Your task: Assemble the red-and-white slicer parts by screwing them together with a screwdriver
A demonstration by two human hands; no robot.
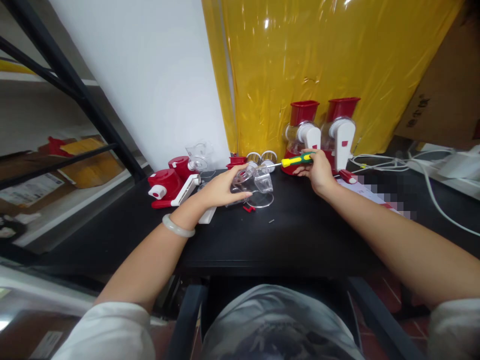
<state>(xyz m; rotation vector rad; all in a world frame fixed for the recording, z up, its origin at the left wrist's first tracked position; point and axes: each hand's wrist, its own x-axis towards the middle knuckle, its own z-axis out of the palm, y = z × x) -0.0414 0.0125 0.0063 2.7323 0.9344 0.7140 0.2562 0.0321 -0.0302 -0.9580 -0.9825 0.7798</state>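
Observation:
My left hand (228, 186) is closed around a clear plastic grater housing (263, 181) that lies tilted over the black table. In my right hand (318, 172) is a screwdriver (296, 160) with a yellow and green handle, held near the end of the handle. Its metal shaft points left and reaches the clear housing; whether the tip touches a screw I cannot tell. A small red plastic piece (248, 207) lies just below the housing, and a thin metal pin or screw (271, 220) rests on the table nearby.
Two assembled red and white rotary graters (343, 132) stand at the back right. Red grater bases (165, 185) with a white crank are at the left. Two drum blades (268, 159) stand behind the housing. White cables (393, 161) and a paper sheet (369, 192) lie at the right.

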